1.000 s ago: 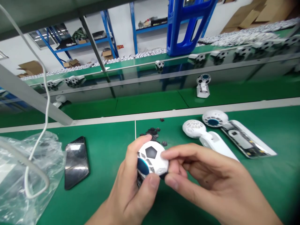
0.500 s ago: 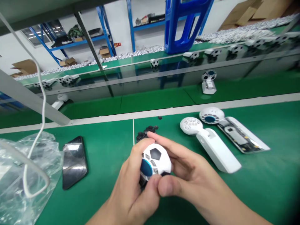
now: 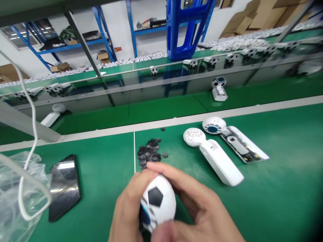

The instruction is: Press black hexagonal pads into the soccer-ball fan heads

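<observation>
Both of my hands close around a white soccer-ball-patterned fan head [image 3: 165,196] at the bottom middle. My left hand [image 3: 127,205] wraps its left side, and my right hand [image 3: 199,198] grips its right and front with fingers over the top. A black pentagon faces up on the ball. Vent slots and part of a blue disc show beside my left fingers. Its lower part is hidden. Just beyond my fingertips lies a heap of small black pentagon pieces [image 3: 148,154].
To the right lie a white handheld fan [image 3: 222,164] and an opened fan with its circuit board showing [image 3: 242,144]. At left are a dark phone-like slab [image 3: 64,188], clear plastic bags [image 3: 15,198] and a white cable [image 3: 34,124]. A blue stool [image 3: 183,52] stands beyond.
The view has shifted, and my hands with the fan head sit lower in it. The fan head has turned a little, showing less of the blue disc; more of the black pieces is uncovered.
</observation>
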A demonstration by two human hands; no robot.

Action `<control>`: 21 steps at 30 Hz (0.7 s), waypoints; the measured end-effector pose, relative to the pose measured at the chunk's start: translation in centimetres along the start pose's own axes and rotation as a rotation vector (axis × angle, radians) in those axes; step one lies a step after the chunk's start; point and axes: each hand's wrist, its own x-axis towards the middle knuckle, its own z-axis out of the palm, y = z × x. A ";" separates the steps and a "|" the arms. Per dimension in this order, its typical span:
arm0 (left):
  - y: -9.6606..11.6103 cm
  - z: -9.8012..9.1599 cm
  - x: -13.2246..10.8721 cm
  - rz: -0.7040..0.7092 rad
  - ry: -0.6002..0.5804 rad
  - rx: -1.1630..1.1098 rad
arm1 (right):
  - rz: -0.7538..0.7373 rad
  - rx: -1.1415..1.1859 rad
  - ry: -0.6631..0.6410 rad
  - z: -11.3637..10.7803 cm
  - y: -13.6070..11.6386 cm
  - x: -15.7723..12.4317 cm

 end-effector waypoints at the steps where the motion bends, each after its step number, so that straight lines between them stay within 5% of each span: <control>1: 0.5 -0.1 0.7 -0.016 -0.017 -0.027 | 0.009 0.017 -0.034 -0.5 -0.2 0.7; 4: 2.4 -1.2 2.9 -0.151 -0.014 -0.211 | -0.028 -0.111 -0.119 -2.9 -0.4 3.1; 8: 4.2 -2.9 5.3 -0.430 0.072 -0.528 | -0.235 -0.867 -0.002 -5.8 1.1 5.8; 10: 4.4 -3.1 5.9 -0.487 0.076 -0.613 | -0.277 -1.032 -0.026 -6.4 2.0 6.5; 15: 3.7 -2.4 6.2 -0.475 0.043 -0.554 | -0.322 -1.226 -0.123 -6.0 3.2 6.8; 21: 2.5 -1.8 5.3 -0.246 0.091 -0.246 | -0.433 -1.369 -0.093 -6.0 3.7 6.1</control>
